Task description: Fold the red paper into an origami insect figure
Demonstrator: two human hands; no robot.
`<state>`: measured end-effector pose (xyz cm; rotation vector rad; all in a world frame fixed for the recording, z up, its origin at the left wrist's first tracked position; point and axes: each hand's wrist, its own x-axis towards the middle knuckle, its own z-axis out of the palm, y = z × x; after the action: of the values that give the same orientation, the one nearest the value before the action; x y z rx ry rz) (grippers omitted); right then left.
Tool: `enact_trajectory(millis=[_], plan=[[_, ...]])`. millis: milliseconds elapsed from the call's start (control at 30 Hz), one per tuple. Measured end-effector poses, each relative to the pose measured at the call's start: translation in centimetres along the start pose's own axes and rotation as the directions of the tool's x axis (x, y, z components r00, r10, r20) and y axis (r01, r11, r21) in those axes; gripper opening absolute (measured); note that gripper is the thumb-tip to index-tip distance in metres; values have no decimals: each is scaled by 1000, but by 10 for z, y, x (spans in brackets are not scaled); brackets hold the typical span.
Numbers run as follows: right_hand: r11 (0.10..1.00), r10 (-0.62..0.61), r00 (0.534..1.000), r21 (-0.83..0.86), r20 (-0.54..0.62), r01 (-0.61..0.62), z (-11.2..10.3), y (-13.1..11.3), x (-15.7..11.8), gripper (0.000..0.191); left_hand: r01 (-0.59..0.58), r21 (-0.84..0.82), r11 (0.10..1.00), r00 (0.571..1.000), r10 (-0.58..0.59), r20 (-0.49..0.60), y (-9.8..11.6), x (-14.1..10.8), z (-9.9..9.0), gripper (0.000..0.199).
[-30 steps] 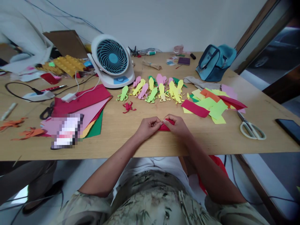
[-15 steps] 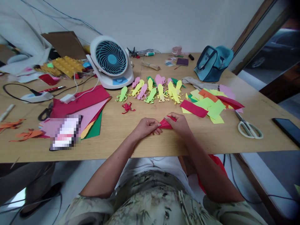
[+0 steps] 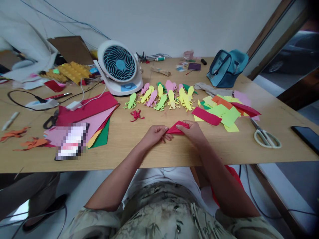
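A folded piece of red paper (image 3: 177, 128), pointed towards the left, is held between my two hands just above the wooden table (image 3: 124, 146). My left hand (image 3: 157, 133) pinches its left tip between thumb and index finger. On the other end, my right hand (image 3: 193, 130) grips the paper with the thumb on top. Beyond them lies a small red folded paper frog (image 3: 136, 115). Several folded paper frogs (image 3: 170, 99) in yellow, green and pink stand in a group farther back. To the right is a red paper strip (image 3: 206, 116).
White-handled scissors (image 3: 267, 137) and a black phone (image 3: 305, 137) lie at the right, beside loose coloured paper (image 3: 230, 116). A white fan (image 3: 119, 66) stands at the back left. Coloured sheets (image 3: 99, 132), a power strip (image 3: 42, 104) and orange paper figures (image 3: 35, 142) occupy the left.
My right thumb has shifted slightly along the red paper, and more of its folded face shows. Both hands still hold it in nearly the same place; the view has moved slightly.
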<state>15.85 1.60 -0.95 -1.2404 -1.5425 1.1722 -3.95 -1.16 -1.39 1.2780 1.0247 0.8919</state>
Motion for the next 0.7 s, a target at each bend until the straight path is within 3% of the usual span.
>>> enact_trajectory(millis=[167, 400, 533, 700], plan=[[998, 26, 999, 51, 36, -28, 1, -1, 0, 34, -3, 73, 997, 1000, 4, -9, 2, -3, 1, 35], [948, 18, 1000, 319, 17, -23, 3, 4, 3, 54, 17, -148, 989, 994, -33, -103, 0, 1, 2, 44], [985, 84, 996, 151, 39, -89, 8, 5, 4, 51, 10, -247, 969, 990, -44, -135, -3, 3, 7, 52], [988, 105, 992, 120, -71, -96, 11, 8, 4, 47, 95, -192, 977, 995, -93, 20, -5, 2, 10, 56]])
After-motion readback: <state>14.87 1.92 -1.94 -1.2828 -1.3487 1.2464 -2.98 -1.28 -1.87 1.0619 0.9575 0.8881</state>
